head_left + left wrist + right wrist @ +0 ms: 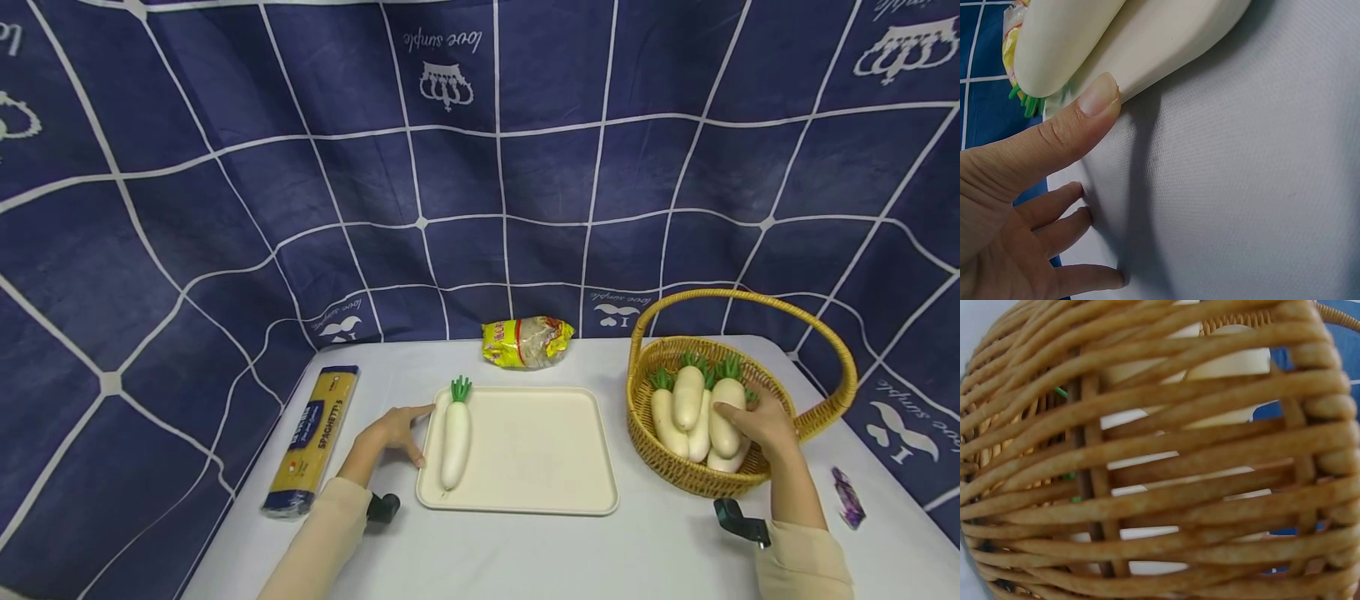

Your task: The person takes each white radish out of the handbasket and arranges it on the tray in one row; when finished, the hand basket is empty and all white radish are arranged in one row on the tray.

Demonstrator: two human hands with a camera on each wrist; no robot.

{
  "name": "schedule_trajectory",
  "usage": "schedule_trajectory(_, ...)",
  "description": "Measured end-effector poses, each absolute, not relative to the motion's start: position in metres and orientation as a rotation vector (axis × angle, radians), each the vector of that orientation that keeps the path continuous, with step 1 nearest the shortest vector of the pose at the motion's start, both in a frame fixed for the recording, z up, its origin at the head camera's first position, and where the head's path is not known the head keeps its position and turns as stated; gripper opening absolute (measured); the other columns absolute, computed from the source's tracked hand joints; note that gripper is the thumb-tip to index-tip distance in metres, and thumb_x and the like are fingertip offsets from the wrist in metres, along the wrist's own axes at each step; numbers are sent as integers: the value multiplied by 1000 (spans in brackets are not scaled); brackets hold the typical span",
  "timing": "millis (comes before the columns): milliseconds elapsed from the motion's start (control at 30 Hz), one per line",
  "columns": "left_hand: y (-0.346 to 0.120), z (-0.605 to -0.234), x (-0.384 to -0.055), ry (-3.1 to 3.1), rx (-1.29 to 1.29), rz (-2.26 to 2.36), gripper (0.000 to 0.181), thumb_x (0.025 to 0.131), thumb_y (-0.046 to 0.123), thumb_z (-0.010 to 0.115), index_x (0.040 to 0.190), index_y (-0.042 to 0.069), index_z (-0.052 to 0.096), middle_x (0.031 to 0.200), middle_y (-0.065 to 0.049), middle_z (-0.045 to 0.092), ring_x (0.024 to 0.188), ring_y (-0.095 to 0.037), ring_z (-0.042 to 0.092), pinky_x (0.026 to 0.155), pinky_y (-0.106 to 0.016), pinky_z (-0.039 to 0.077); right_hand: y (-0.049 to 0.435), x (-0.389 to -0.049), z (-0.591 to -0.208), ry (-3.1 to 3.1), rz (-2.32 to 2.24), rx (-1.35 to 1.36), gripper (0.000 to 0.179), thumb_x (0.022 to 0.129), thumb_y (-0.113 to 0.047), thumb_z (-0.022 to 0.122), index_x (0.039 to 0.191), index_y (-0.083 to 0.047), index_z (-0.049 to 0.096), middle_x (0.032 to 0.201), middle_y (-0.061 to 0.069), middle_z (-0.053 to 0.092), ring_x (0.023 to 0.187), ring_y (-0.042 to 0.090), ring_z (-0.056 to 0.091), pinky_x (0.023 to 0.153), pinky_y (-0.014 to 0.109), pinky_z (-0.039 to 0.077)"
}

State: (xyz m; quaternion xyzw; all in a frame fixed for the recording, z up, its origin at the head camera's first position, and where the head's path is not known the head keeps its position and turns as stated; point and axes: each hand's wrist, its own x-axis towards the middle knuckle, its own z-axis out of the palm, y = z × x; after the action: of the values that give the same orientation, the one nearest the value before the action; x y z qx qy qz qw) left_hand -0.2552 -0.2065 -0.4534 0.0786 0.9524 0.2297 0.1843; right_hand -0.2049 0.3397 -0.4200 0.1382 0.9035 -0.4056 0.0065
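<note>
A cream tray lies mid-table with one white radish along its left side, green leaves pointing away. My left hand is at the tray's left edge, fingers spread; in the left wrist view the thumb is right at the rim and the other fingers reach down to the cloth. To the right stands a wicker basket of several white radishes. My right hand reaches inside and grips the rightmost upper radish, thumb across its top. In the right wrist view, basket weave hides this hand.
A spaghetti packet lies left of the tray. Behind the tray is a yellow and clear bag. The basket's tall handle arches over its right part. A small purple packet lies at the far right. A blue curtain hangs behind.
</note>
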Motion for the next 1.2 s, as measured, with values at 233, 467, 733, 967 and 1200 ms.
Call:
schedule_trajectory(233,-207,-455,-256,2690,222,626,107,46,18,91,141,13,44,135,-25,49,127,-44,42,103,-59,36,343,-209,-418,2837,-1127,469,90,87,-46,56,134,22,23,129,45,34,110,52,43,85,53,45)
schedule_trajectory(467,-209,-455,-256,2693,233,621,106,46,20,92,141,12,44,133,-25,50,126,-43,43,103,-58,37,342,-210,-418,2820,-1093,512,92,85,-51,56,133,22,27,123,43,41,98,44,51,69,38,48)
schedule_trajectory(733,-208,-456,-255,2682,216,649,107,46,20,91,141,13,44,136,-24,48,127,-43,42,104,-58,36,337,-210,-422,2787,-1230,525,91,86,-47,57,137,20,21,120,44,40,84,34,58,56,26,52)
schedule_trajectory(967,-208,-457,-257,2687,224,636,107,46,21,92,142,14,44,136,-24,48,128,-43,41,104,-58,36,335,-206,-422,2744,-1464,514,89,88,-39,59,142,15,14,113,40,46,58,12,60,52,30,56)
schedule_trajectory(1200,-208,-456,-256,2686,200,636,107,46,20,91,142,14,44,137,-23,47,129,-43,40,104,-59,35,333,-198,-414,2714,-1563,386,92,90,-41,58,145,13,8,94,21,56,63,9,61,60,31,58)
